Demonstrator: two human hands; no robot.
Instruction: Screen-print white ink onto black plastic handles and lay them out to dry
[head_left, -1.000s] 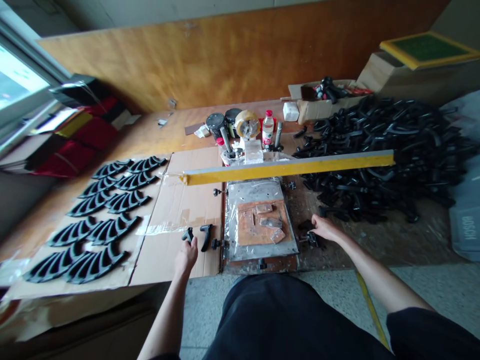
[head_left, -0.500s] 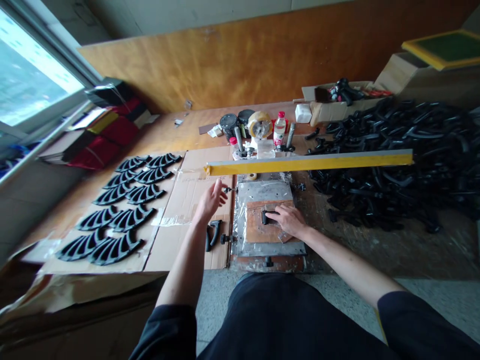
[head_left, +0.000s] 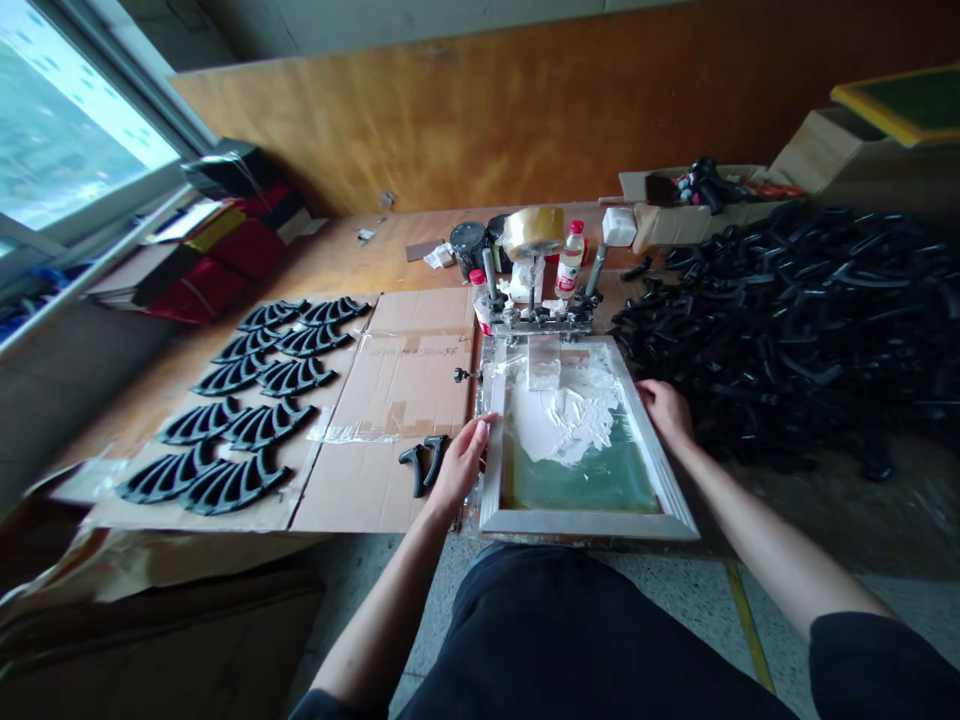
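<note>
A silk-screen frame [head_left: 585, 524] lies nearly level in front of me, with green mesh and a spread of white ink [head_left: 577, 420] across its upper part. My left hand [head_left: 465, 462] holds the frame's left edge, thumb on the side bar. At the opposite edge, my right hand [head_left: 666, 412] has its fingers closed on the right bar. A clear block [head_left: 544, 362] stands over the ink below the metal clamp [head_left: 540, 322]. The plate beneath the screen is hidden. Beside my left hand, black curved handles [head_left: 424, 464] lie on the cardboard [head_left: 360, 490].
Rows of black handles [head_left: 247, 425] fan out on cardboard to the left. A big heap of black handles [head_left: 795, 330] covers the right side. Behind the clamp stand a red-capped bottle [head_left: 570, 262], a tape roll [head_left: 532, 232] and a dark tub [head_left: 468, 250].
The screen frame has swung down from its raised, edge-on position over the plate. My right hand has left the black handle on the plate, and both hands now hold the frame's sides.
</note>
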